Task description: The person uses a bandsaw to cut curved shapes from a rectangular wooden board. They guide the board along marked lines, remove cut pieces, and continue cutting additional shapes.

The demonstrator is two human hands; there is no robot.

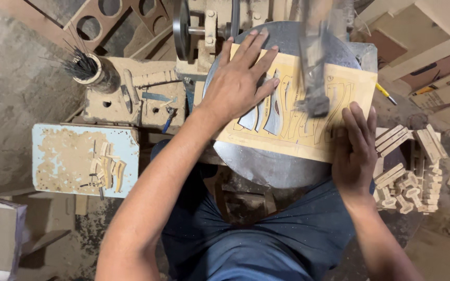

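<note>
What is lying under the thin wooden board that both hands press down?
The wooden board lies on a round grey metal table, under the left hand and right hand. The table's middle is covered by it.

I see a woodworking shop: sawdust-caked saw table [266,166], cut wooden pieces [410,171], offcut boards [433,41] all around

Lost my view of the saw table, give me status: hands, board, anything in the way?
Left hand flat on the board. Right hand pressing its near edge. Saw head blurred over the board between the hands.
</note>
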